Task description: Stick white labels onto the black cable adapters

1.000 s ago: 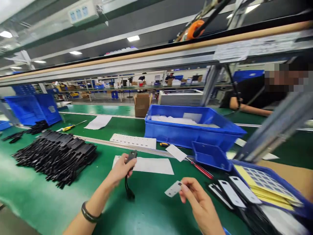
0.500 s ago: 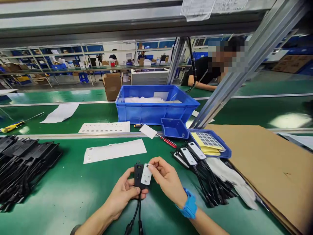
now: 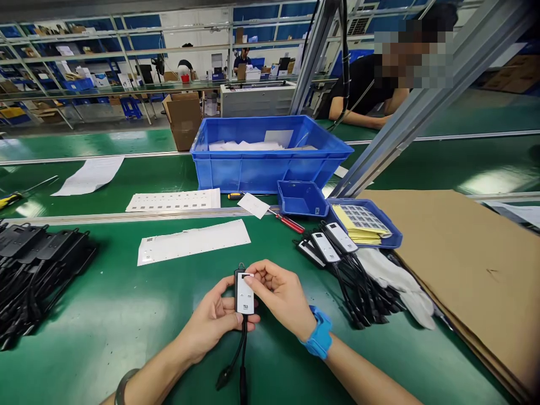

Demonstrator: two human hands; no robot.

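Note:
My left hand [image 3: 211,320] grips a small black device [image 3: 243,292] with two black cables hanging from its lower end. A white label [image 3: 244,294] lies flat on the device's face. My right hand [image 3: 282,295] presses the label's upper edge with thumb and fingertips; a blue wristband [image 3: 319,336] is on that wrist. Both hands hover just over the green bench mat [image 3: 105,315], near its front edge.
A pile of black devices [image 3: 29,264] lies at left; labelled ones with cables [image 3: 337,253] at right. White backing sheets [image 3: 194,242], a red screwdriver [image 3: 289,223], a large blue bin [image 3: 270,154], small blue trays [image 3: 367,222], and cardboard [image 3: 468,270] surround them. A person leans on the far bench [image 3: 363,90].
The view dropped from the far shelves to the bench. My hands came together: the label, first held apart in my right hand, now lies flat on the device.

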